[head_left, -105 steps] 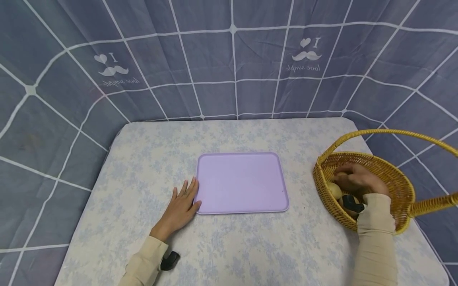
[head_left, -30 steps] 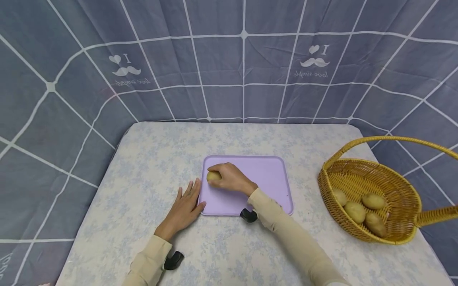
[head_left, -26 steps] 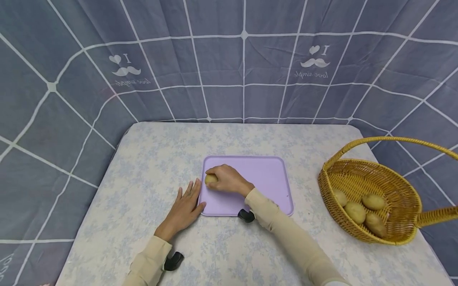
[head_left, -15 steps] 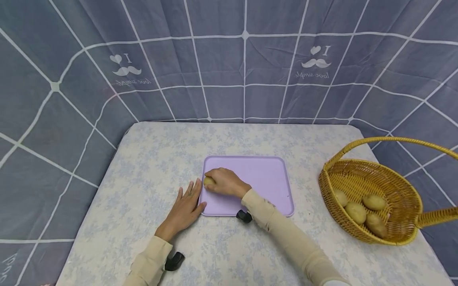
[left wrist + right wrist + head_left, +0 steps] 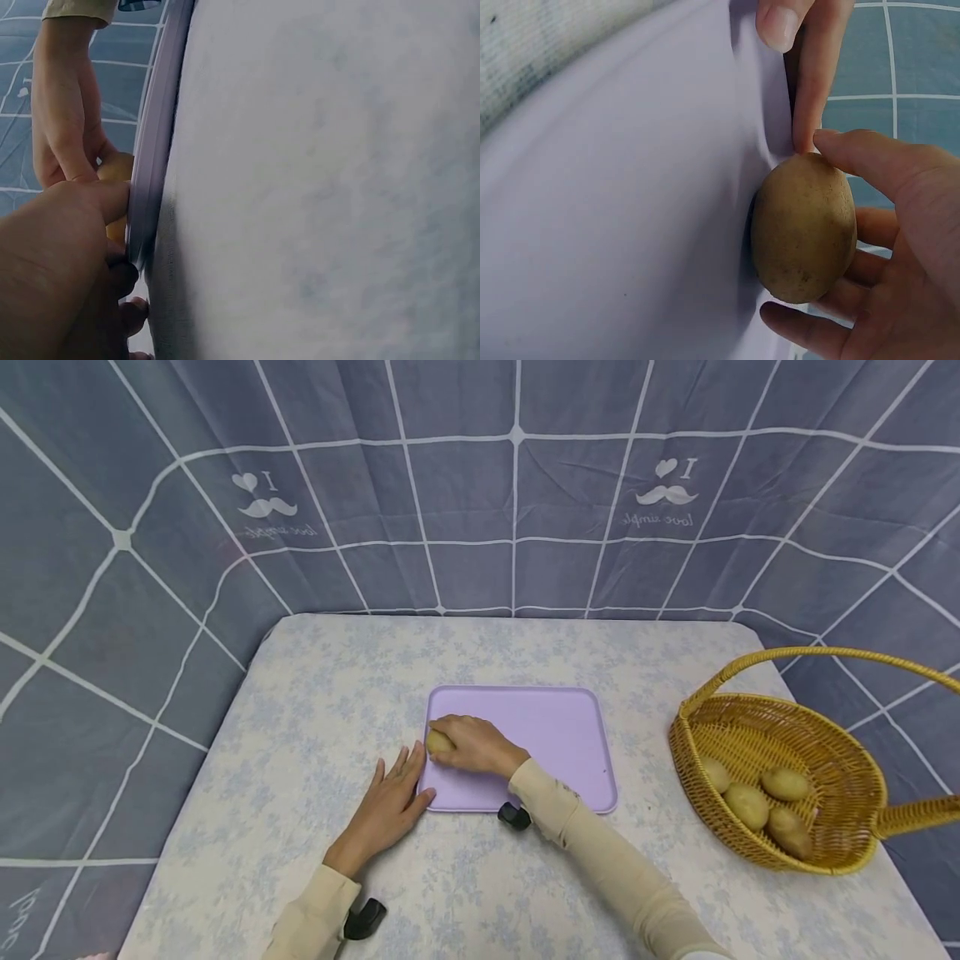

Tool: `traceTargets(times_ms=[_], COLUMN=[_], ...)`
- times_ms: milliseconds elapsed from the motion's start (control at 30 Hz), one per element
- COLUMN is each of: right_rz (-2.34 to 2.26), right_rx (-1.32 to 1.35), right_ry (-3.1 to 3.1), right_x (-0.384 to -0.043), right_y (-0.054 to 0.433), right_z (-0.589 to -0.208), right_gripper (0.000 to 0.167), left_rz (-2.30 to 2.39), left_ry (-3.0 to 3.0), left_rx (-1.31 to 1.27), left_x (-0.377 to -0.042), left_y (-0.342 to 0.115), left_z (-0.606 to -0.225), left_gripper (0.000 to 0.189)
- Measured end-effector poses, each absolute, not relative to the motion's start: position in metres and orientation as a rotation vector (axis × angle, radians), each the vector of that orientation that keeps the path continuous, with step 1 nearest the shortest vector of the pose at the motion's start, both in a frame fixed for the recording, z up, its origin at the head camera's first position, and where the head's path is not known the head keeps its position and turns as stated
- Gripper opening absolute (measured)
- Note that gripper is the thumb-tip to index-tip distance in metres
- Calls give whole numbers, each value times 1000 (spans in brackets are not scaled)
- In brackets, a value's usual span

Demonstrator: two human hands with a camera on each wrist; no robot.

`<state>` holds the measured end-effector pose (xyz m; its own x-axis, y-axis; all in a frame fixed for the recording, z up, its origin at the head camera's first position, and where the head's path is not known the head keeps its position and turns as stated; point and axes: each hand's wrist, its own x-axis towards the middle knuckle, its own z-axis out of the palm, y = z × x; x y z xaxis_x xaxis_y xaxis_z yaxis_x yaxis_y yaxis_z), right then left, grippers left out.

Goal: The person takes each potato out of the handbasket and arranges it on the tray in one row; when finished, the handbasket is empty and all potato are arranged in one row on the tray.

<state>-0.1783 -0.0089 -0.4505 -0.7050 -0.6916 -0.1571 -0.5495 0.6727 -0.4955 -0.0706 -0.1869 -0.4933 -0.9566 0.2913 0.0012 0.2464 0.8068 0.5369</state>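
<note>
My right hand holds a potato down at the left side of the lilac tray. In the right wrist view the thumb lies on one end of the potato and the other fingers curl behind it; its underside meets the tray surface or nearly so. My left hand lies flat on the table, fingers straight, its fingertips and thumb at the tray's left edge. The left wrist view shows the left hand against the tray rim, partly covering the potato.
A yellow wicker basket with a tall arched handle stands at the table's right. Several potatoes lie inside it. A pale floral cloth covers the table, and a blue-grey checked curtain hangs around it.
My right hand has come from inside the basket to the tray with a potato, then shifted slightly left and nearer to me. My left hand stays by the tray edge.
</note>
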Motion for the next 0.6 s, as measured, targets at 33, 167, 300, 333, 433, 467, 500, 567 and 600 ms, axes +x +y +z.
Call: traceTargets(times_ms=[33,167,300,333,433,467,500,567,600], right_rz=[-599,-584,-582,-588,-613,-625,-639,-678,-703], right_rx=[-980,-978,-979,-980,-986,-988,-992,-1001,-1010], right_ry=[2556,2557,2557,2556,2548,2548,2549,2553,2557], right_x=[-178,-178,-177,-177,-177,-176,-176,-174,-173], right_y=[-8,-7,-5,-5,-3,-1,1,8,13], right_z=[-450,-451,-451,-451,-451,-450,-450,-447,-444], right_gripper=[58,61,63,63,64,65,65,66,66], left_rz=[847,840,833,832,835,835,838,840,844], left_ry=[2909,2917,2922,2923,2925,2928,2933,2940,2941], left_rx=[438,443,438,439,439,439,443,445,445], left_x=[-70,-68,-67,-67,-68,-68,-68,-68,-68], left_y=[-186,-186,-185,-185,-184,-184,-183,-183,-183], left_z=[-493,-492,-491,-491,-492,-492,-492,-493,-493], left_gripper=[70,69,68,68,68,68,68,68,68])
